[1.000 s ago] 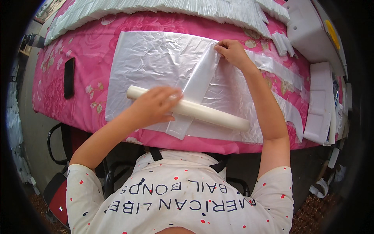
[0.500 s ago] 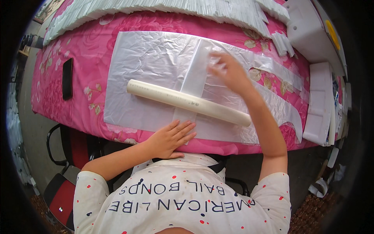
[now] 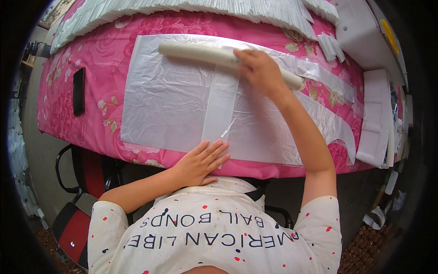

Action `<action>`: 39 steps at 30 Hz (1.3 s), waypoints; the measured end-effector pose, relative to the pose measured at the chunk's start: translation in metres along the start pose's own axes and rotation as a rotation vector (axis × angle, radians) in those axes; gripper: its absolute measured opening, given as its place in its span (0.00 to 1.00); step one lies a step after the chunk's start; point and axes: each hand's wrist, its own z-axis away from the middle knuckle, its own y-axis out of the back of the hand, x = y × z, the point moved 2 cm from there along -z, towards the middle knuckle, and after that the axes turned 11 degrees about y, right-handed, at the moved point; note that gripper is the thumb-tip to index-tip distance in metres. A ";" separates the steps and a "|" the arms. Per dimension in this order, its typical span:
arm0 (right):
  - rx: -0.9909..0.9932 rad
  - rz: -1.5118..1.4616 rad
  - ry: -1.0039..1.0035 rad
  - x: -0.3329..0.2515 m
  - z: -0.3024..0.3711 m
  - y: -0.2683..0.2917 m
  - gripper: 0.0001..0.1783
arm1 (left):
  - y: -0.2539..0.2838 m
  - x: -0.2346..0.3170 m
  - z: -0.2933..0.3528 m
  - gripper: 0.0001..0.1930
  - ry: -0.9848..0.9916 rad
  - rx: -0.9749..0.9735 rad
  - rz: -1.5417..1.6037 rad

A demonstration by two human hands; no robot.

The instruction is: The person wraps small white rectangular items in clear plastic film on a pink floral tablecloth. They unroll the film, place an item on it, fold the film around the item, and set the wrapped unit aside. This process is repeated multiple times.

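A silvery, translucent plastic bag lies flat on the pink tablecloth, its cut-out end toward the right. Across its middle runs a narrow folded plastic strip. My left hand lies flat with fingers stretched out, at the strip's near end and the bag's near edge. Near the far edge of the bag lies a long off-white plastic pipe, slightly blurred and slanting down to the right. My right hand is on the pipe just right of its middle, fingers curled over it.
A black phone lies on the left of the flowered tablecloth. Long rows of folded white plastic packs line the far side. White foam boxes stand at the right edge. Red and black chairs are at the lower left.
My right hand has come down onto the pipe. The pipe has moved from across the bag's middle to its far side, uncovering the strip. My left hand has stayed in place.
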 end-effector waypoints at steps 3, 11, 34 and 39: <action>0.004 0.044 0.008 0.011 -0.012 0.005 0.24 | 0.004 -0.007 0.003 0.35 -0.084 0.040 0.100; -0.292 -0.126 0.294 -0.077 0.064 -0.007 0.25 | 0.013 -0.030 0.018 0.19 -0.135 0.281 0.144; -0.043 -0.305 -0.129 -0.086 0.078 -0.014 0.08 | 0.057 -0.077 -0.036 0.51 0.064 0.085 0.630; -0.246 -0.551 -0.722 -0.072 0.052 -0.009 0.13 | 0.062 -0.080 -0.047 0.35 0.459 0.105 1.160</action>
